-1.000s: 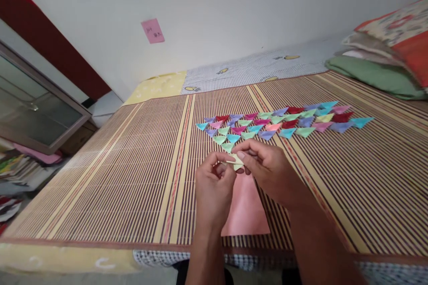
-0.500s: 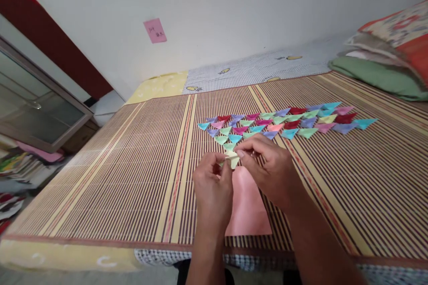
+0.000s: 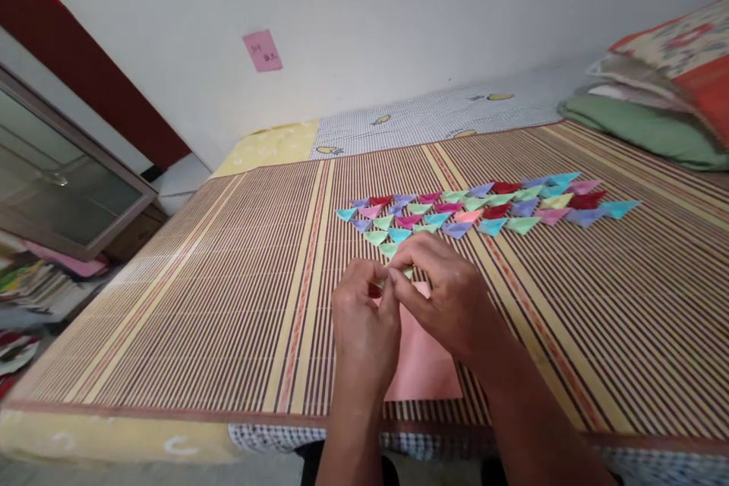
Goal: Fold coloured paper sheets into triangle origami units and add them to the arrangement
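My left hand [image 3: 366,311] and my right hand [image 3: 441,292] meet fingertip to fingertip over the striped mat. Both are closed in a pinch on a small pale green folded paper [image 3: 408,272], mostly hidden by the fingers. Under my wrists lies a pink paper sheet [image 3: 424,357], its upper part covered by the hands. Just beyond the fingers are rows of small folded paper triangles in green, blue, red, pink and purple, among them a light green one [image 3: 388,250] close to my right hand.
The striped mat [image 3: 239,304] covers the bed. Folded bedding with a green piece [image 3: 643,125] is at the back right. A pink note [image 3: 262,51] is on the wall. A glass-fronted cabinet [image 3: 57,167] stands at the left.
My fingertips have come together and now cover most of the pale paper, which showed between them before. My right hand has shifted slightly left.
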`<state>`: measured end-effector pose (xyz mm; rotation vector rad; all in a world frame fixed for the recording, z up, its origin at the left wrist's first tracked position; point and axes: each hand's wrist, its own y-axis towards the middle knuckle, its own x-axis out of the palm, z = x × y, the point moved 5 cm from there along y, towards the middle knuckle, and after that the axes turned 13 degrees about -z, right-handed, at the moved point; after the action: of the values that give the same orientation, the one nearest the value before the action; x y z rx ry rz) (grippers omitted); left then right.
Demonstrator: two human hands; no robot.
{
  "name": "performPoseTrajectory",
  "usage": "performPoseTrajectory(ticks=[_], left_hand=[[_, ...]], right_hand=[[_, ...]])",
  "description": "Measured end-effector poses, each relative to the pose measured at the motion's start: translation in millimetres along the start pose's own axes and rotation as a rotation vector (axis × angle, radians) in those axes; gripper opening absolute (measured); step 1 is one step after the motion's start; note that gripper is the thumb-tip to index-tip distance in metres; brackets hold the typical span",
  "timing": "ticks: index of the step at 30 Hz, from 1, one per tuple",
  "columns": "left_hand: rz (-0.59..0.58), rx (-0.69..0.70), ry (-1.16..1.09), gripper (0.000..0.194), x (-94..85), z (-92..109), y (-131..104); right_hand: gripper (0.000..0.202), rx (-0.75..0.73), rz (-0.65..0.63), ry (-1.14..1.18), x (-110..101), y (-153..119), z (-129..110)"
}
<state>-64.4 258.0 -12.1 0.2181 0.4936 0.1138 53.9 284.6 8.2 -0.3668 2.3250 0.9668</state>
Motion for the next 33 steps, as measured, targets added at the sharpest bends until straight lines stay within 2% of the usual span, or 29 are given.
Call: performPoseTrajectory(ticks=[5, 12, 17, 22, 24, 27, 30, 32, 33], left_hand=[[-0.005, 0.033, 0.058, 0.026, 1.3, 0.7, -0.2], [0.027, 0.027, 0.093, 0.022, 0.4, -2.1, 0.9], [0.037, 0.042, 0.101, 0.021, 1.0, -0.3, 0.1], [0.060, 0.024, 0.076, 0.021, 0.5, 1.5, -0.6], [0.070, 0.011, 0.061, 0.020, -0.1, 0.9, -0.1], [0.091, -0.005, 0.061, 0.017, -1.8, 0.6, 0.5], [0.111, 0.037, 0.108, 0.018, -3.2, 4.4, 0.3], [0.125, 0.075, 0.145, 0.019, -3.7, 7.1, -0.2], [0.132, 0.087, 0.157, 0.020, -3.8, 7.7, -0.4]], right_hand=[[0.016, 0.007, 0.057, -0.020, -1.4, 0.5, 0.8], [0.013, 0.000, 0.146, -0.081, -11.6, -4.1, 8.1], [0.017, 0.046, 0.116, -0.035, -12.5, -4.7, 15.2], [0.019, -0.009, 0.007, 0.040, -8.4, -2.5, 12.5], [0.015, 0.009, 0.014, 0.058, -8.8, -2.6, 12.5], [0.008, 0.114, 0.030, 0.083, -6.9, -3.4, 16.4], [0.008, 0.206, 0.045, 0.115, -2.4, -3.7, 17.8], [0.001, 0.193, 0.074, 0.124, -0.9, -2.5, 13.7], [0.007, 0.176, 0.089, 0.121, -0.6, -1.7, 11.1]])
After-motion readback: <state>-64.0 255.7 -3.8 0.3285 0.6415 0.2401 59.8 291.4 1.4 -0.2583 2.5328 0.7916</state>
